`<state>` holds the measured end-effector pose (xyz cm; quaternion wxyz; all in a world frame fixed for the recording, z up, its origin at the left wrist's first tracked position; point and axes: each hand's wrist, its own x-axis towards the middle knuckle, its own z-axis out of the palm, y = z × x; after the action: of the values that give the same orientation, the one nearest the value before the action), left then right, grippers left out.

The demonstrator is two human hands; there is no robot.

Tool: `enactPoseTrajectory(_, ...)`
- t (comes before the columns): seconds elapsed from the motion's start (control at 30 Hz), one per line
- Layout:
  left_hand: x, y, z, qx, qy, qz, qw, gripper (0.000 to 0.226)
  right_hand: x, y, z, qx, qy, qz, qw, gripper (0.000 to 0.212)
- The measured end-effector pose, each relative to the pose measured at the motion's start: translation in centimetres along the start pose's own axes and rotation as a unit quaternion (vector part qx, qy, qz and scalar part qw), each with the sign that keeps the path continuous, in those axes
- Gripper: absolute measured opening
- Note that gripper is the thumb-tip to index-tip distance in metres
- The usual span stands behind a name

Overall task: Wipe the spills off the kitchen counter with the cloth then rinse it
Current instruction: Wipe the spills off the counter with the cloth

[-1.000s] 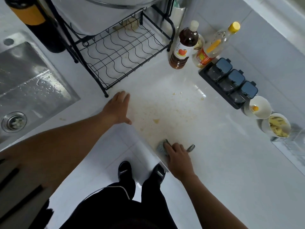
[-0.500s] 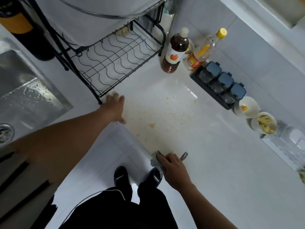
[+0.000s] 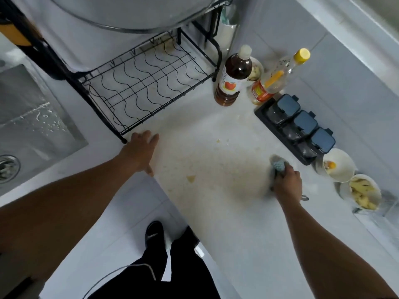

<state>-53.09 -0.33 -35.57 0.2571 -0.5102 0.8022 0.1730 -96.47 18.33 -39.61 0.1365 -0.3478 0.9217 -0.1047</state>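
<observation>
A brownish spill (image 3: 207,169) with small yellow crumbs spreads over the white kitchen counter (image 3: 248,229). My right hand (image 3: 287,183) grips a light blue cloth (image 3: 278,165) and presses it on the counter at the spill's right edge, close to the dark spice box. My left hand (image 3: 141,151) rests flat on the counter by the front foot of the black wire rack, fingers straight. The steel sink (image 3: 32,121) lies at the far left, wet with drops.
A black wire dish rack (image 3: 146,87) stands behind the spill. A dark sauce bottle (image 3: 233,78) and a yellow-capped bottle (image 3: 278,76) stand at the wall. A three-lidded spice box (image 3: 298,128) and two bowls (image 3: 339,165) (image 3: 362,193) line the right side.
My right hand has carried the cloth from the counter's front edge across the spill to the right, near the spice box. My left hand has stayed planted by the rack.
</observation>
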Motion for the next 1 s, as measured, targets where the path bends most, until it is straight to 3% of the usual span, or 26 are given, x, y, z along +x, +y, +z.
enactPoseTrajectory(0.17,0.7,0.5,-0.3,-0.003,0.003,-0.039,0.999,0.149,3.2,-2.5,0.8,0.019,0.03,0.034,0.999,0.043)
enactPoseTrajectory(0.27,0.7,0.9,-0.4,-0.007,-0.005,-0.049,0.999,0.152,-0.1,-3.6,1.7,0.025,0.01,-0.117,0.993,0.046)
enactPoseTrajectory(0.33,0.7,1.1,-0.5,-0.014,-0.001,-0.054,0.998,0.153,-1.8,-2.7,2.0,-0.001,-0.037,-0.256,0.966,0.046)
enactPoseTrajectory(0.4,0.5,1.1,-0.6,-0.026,-0.001,-0.059,0.998,0.153,-0.9,-1.5,2.0,-0.017,-0.055,-0.314,0.948,0.047)
enactPoseTrajectory(0.53,0.3,1.3,-0.9,-0.022,0.006,-0.07,0.997,0.152,0.7,-2.1,2.0,0.029,0.023,-0.125,0.991,0.043)
enactPoseTrajectory(0.57,0.2,1.3,-0.9,-0.018,0.005,-0.072,0.997,0.152,0.2,-2.7,2.1,0.033,0.033,-0.11,0.993,0.044)
enactPoseTrajectory(0.63,0.0,1.5,-0.9,-0.009,0.008,-0.07,0.998,0.152,-1.3,-3.4,2.3,0.004,-0.012,-0.195,0.981,0.046)
enactPoseTrajectory(0.7,0.0,1.7,-1.1,0.025,0.005,-0.057,0.998,0.152,-2.1,-2.9,2.4,-0.028,-0.058,-0.333,0.941,0.047)
enactPoseTrajectory(0.73,0.1,1.9,-1.2,0.049,0.007,-0.047,0.998,0.152,-1.6,-2.6,2.3,-0.036,-0.068,-0.339,0.938,0.046)
enactPoseTrajectory(0.8,0.3,1.9,-1.2,0.073,0.01,-0.036,0.997,0.151,-1.1,-2.7,2.1,-0.001,-0.046,-0.203,0.978,0.044)
enactPoseTrajectory(0.87,0.5,1.6,-1.1,0.044,-0.005,-0.032,0.999,0.15,-1.9,-3.1,2.3,0.024,-0.011,-0.086,0.996,0.044)
enactPoseTrajectory(0.9,0.5,1.4,-1.0,0.026,-0.01,-0.029,0.999,0.149,-2.7,-3.4,2.6,0.014,-0.006,-0.1,0.995,0.044)
enactPoseTrajectory(1.0,0.5,1.2,-0.9,-0.007,-0.016,-0.022,1.0,0.149,-3.8,-2.8,2.8,-0.018,-0.051,-0.279,0.959,0.045)
